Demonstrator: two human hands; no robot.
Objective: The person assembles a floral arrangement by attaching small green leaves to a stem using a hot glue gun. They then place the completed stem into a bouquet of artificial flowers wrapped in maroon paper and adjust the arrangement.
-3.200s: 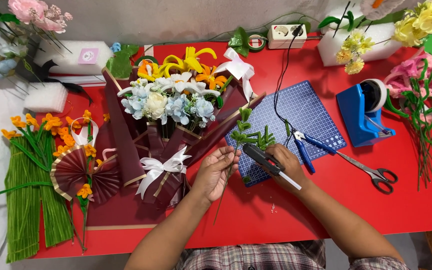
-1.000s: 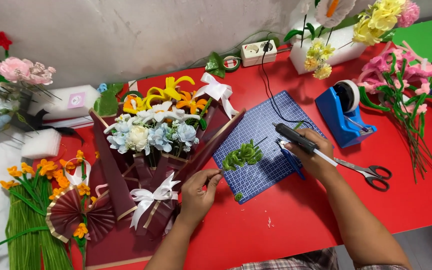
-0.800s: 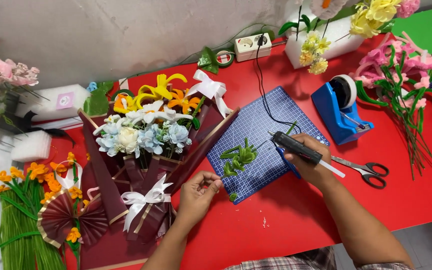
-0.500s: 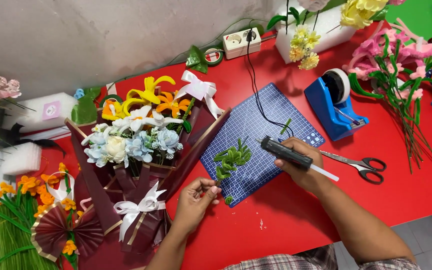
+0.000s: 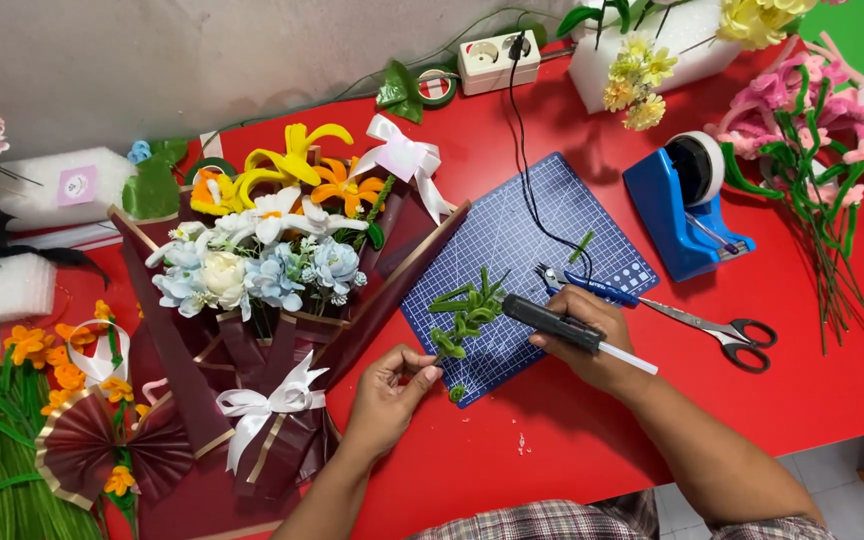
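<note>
Our right hand (image 5: 592, 345) has its fingers wrapped around the slim black glue gun (image 5: 557, 322), nozzle aimed left over the blue gridded cutting mat (image 5: 537, 235). Our left hand (image 5: 392, 385) pinches the lower stem end of the fuzzy green pipe-cleaner sprig (image 5: 464, 315), which lies on the mat's near corner on the red surface (image 5: 572, 460). We judge it feather-light, bendy and easily crushed, so the bare stem is the place to hold.

On the counter lie one blue cutting mat (image 5: 537, 250), one blue tape dispenser (image 5: 682, 210), one pair of scissors (image 5: 727, 330), one wrapped bouquet (image 5: 262, 300) and two white bows (image 5: 402, 160).
</note>
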